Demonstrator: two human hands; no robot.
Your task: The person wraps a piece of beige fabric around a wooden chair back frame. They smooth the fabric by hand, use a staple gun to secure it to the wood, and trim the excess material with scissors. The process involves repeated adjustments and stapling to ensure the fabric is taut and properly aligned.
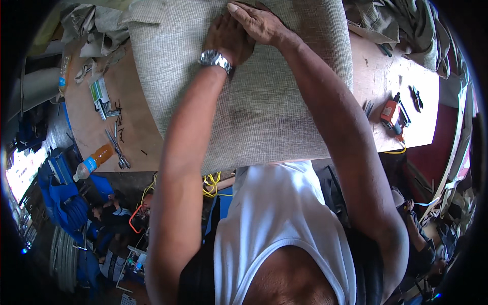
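Observation:
A large padded piece covered in grey-beige woven fabric (269,112) lies across the table in front of me, its near edge close to my body. My left hand (229,40), with a metal watch (214,59) at the wrist, rests on its far part, fingers stretched forward. Partly over it lies my right hand (262,25), flat, its thumb extended to the left. Both palms face the fabric, and neither hand grips anything. Darker patches mark the cloth near its middle and upper right. Some fingertips are hidden at the top of the view.
On the wooden table's (142,147) left side are scissors (118,150), loose screws (120,127), a small box (100,94) and a bottle of orange liquid (95,161). A red staple gun (391,112) and black cutters (417,98) lie right. Fabric scraps (422,35) are piled beyond.

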